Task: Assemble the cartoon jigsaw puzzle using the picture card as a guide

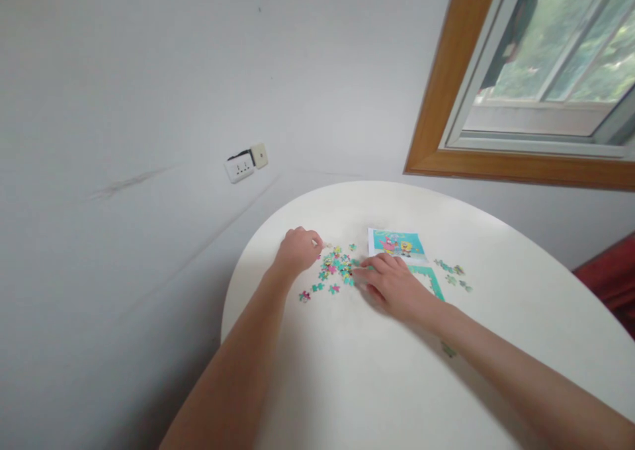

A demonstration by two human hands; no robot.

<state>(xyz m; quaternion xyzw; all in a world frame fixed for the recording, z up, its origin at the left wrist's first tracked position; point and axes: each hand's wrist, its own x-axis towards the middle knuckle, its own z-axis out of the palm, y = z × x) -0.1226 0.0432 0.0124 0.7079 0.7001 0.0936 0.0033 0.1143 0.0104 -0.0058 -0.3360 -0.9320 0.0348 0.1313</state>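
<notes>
White table [347,384], curved edge. On it: puzzle-piece cluster [332,269], picture sheet [398,243], teal puzzle border [436,283], stray pieces [450,279].

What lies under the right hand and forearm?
A teal puzzle border appears to run partly beneath the right hand, and a greenish puzzle piece shows at the forearm's lower edge. Anything directly under them is covered.
</notes>
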